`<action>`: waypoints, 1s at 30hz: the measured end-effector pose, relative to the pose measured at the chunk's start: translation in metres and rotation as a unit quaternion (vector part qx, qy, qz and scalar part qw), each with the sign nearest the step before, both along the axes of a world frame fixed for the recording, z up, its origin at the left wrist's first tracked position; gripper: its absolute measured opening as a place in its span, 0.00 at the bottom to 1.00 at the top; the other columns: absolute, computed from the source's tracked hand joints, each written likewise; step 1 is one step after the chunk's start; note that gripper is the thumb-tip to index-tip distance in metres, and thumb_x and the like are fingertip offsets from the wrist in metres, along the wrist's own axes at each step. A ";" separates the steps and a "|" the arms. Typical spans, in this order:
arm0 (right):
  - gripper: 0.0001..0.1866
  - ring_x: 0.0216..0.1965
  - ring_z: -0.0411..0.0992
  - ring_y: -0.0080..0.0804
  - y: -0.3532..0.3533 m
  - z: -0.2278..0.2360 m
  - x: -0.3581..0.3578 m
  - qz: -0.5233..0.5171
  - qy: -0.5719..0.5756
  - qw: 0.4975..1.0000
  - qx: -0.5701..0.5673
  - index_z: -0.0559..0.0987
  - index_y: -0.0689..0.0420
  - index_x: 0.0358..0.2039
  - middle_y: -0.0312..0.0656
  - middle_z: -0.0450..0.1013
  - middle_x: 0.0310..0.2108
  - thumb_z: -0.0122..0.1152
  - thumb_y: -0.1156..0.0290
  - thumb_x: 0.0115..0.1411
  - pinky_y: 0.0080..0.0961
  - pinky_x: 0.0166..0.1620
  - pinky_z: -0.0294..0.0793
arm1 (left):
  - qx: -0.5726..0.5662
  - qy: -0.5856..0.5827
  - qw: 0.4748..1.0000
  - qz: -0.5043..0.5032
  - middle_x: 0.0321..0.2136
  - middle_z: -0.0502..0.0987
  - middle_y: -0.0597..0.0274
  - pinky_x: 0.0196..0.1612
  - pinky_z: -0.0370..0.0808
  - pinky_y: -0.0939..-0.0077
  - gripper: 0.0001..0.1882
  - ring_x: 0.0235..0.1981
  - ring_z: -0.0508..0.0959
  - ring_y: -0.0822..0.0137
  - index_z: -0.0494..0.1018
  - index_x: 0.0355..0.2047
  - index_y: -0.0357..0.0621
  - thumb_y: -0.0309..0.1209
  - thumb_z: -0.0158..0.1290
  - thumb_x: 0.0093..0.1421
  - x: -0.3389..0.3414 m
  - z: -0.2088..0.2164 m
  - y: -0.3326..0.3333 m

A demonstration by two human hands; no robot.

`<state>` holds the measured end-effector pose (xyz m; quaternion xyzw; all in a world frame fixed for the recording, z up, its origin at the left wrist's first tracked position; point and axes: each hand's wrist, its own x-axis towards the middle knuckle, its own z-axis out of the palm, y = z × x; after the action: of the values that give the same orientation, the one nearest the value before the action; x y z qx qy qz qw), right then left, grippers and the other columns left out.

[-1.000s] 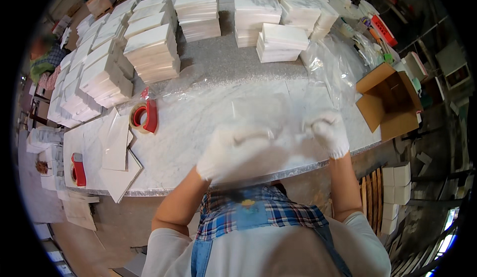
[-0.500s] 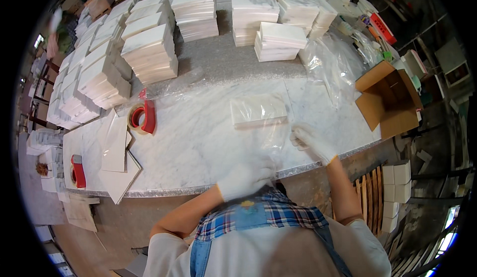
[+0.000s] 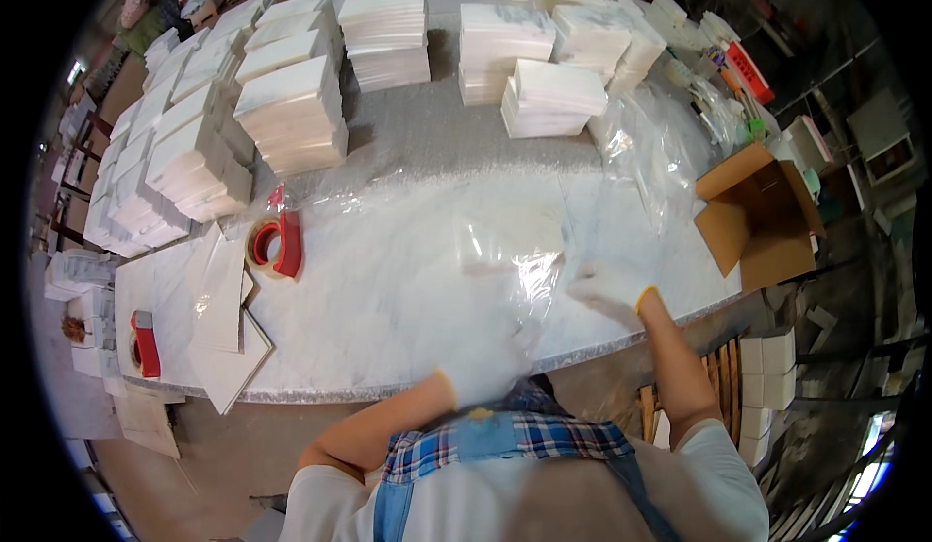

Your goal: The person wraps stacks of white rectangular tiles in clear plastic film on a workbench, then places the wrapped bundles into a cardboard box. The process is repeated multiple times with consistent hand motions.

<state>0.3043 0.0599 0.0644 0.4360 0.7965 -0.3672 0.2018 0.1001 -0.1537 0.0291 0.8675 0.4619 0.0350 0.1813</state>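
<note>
A stack of white marble tiles wrapped in clear plastic [image 3: 500,241] lies on the marble work surface [image 3: 379,299] in front of me. Loose film trails from it toward my body, with glare on it. My left hand [image 3: 485,362], in a white glove with a yellow cuff, is at the near edge by the film's end. Motion and glare smear its fingers, so its grip does not show. To the right of the wrapped stack, low over the surface, is my right hand [image 3: 614,287], gloved alike; its fingers are washed out too.
Tall stacks of white tiles [image 3: 291,115] line the left and back. A red tape dispenser [image 3: 288,244] and another red dispenser [image 3: 147,344] flank flat sheets [image 3: 221,299] at left. Clear plastic bags [image 3: 646,144] and an open cardboard box [image 3: 762,217] are at right.
The view has shifted slightly, and surfaces look brighter. My left hand remains near the front edge and my right beside the wrapped stack. The film between them now catches strong glare.
</note>
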 end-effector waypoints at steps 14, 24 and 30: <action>0.57 0.70 0.62 0.50 0.262 0.066 -0.124 0.106 0.094 0.926 0.350 0.61 0.57 0.73 0.54 0.63 0.70 0.76 0.53 0.45 0.36 0.72 0.60 | -0.061 -0.060 0.988 0.132 0.59 0.69 0.45 0.58 0.73 0.48 0.36 0.55 0.74 0.40 0.55 0.72 0.45 0.36 0.51 0.65 0.019 -0.026 -0.008; 0.52 0.63 0.70 0.53 0.243 0.074 -0.124 0.083 0.113 0.893 0.427 0.70 0.58 0.67 0.56 0.72 0.61 0.78 0.51 0.42 0.40 0.65 0.69 | -0.011 -0.054 0.995 0.080 0.64 0.66 0.41 0.60 0.72 0.47 0.35 0.62 0.69 0.43 0.61 0.70 0.33 0.32 0.52 0.64 0.018 -0.016 -0.002; 0.51 0.63 0.69 0.53 0.142 0.092 -0.118 0.043 0.151 0.900 0.407 0.70 0.56 0.67 0.54 0.71 0.62 0.78 0.50 0.42 0.41 0.66 0.68 | 0.030 -0.053 0.994 0.089 0.66 0.65 0.48 0.65 0.63 0.35 0.26 0.60 0.69 0.46 0.73 0.61 0.41 0.39 0.53 0.65 0.018 -0.023 -0.010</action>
<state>0.1865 0.2019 0.1564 0.3845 0.9155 -0.0632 -0.0999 0.1180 -0.1636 0.0065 0.8248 0.5260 0.1110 0.1753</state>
